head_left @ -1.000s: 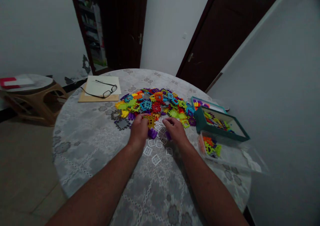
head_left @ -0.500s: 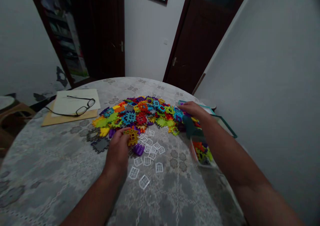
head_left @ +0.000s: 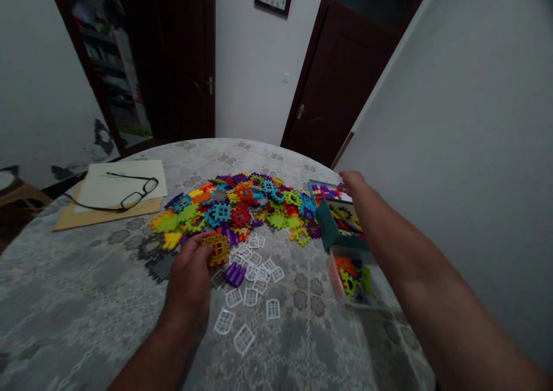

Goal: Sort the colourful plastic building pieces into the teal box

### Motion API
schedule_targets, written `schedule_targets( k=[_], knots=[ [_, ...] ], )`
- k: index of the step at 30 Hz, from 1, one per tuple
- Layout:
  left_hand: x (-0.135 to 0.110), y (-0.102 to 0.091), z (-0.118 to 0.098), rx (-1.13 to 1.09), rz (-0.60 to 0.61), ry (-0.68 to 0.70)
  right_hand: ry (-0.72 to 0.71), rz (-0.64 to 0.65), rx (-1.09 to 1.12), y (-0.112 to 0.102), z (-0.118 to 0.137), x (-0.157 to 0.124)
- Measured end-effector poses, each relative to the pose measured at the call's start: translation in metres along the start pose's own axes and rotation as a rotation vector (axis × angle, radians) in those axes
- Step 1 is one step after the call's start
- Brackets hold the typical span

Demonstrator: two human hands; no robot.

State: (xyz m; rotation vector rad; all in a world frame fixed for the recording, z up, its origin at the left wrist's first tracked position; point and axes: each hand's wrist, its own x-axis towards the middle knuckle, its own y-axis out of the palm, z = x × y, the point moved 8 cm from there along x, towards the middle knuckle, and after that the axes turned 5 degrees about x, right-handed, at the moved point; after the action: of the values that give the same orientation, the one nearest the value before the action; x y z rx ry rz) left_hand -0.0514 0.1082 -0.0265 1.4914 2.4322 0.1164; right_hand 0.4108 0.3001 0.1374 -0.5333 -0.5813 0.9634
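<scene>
My left hand (head_left: pixel 188 278) is closed on a yellow interlocking building piece (head_left: pixel 218 249) with a square window grid, held upright above the table. Just right of it lies a purple ridged piece (head_left: pixel 235 274), with white window-frame pieces (head_left: pixel 254 259) scattered around. My right hand (head_left: pixel 353 182) reaches far out over a shallow tray (head_left: pixel 325 192) holding small purple and orange pieces. Its fingers are drawn together at the tray's right part; a bit of purple shows by the fingertips, but I cannot make out what they hold.
A large heap of colourful interlocking pieces (head_left: pixel 242 198) spreads across the middle. On the right stand a green box (head_left: pixel 326 230) of pieces and a clear plastic container (head_left: pixel 334 278). Eyeglasses (head_left: pixel 132 200) lie on paper (head_left: pixel 99 181) at the left. A wall borders the right side.
My right hand has moved right over the tray, uncovering more of the tray and green box. My left hand still holds the yellow piece. The view has shifted slightly.
</scene>
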Motion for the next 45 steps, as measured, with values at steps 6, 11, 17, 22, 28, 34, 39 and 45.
schedule_targets(
  k=[6, 11, 17, 22, 28, 34, 39, 45],
  knots=[
    [0.001, 0.003, 0.000, -0.020, 0.000, 0.039, -0.066, 0.332, 0.043, 0.059, 0.034, -0.087],
    [0.000, 0.002, -0.001, -0.015, -0.037, 0.057, -0.651, 0.749, -0.287, 0.130, 0.073, -0.259],
    [-0.004, 0.004, -0.009, -0.056, -0.034, 0.075, -0.755, 0.673, -0.477, 0.175, 0.080, -0.352],
    [0.000, 0.004, -0.008, -0.063, -0.012, 0.086, -0.756, 0.636, -0.456, 0.171, 0.080, -0.347],
    [-0.005, 0.010, -0.010, 0.025, 0.036, 0.093, -0.628, 0.598, -0.313, 0.110, 0.060, -0.263],
    [-0.017, 0.019, -0.008, 0.110, 0.078, 0.014, -0.462, 0.303, -0.532, 0.050, 0.022, -0.121],
    [-0.016, 0.028, 0.002, 0.159, 0.183, -0.008, -0.327, 0.075, -0.597, 0.014, 0.004, -0.047],
    [-0.015, 0.034, 0.006, 0.272, 0.339, 0.047, -0.329, -0.025, -0.491, 0.005, 0.021, -0.069]
  ],
)
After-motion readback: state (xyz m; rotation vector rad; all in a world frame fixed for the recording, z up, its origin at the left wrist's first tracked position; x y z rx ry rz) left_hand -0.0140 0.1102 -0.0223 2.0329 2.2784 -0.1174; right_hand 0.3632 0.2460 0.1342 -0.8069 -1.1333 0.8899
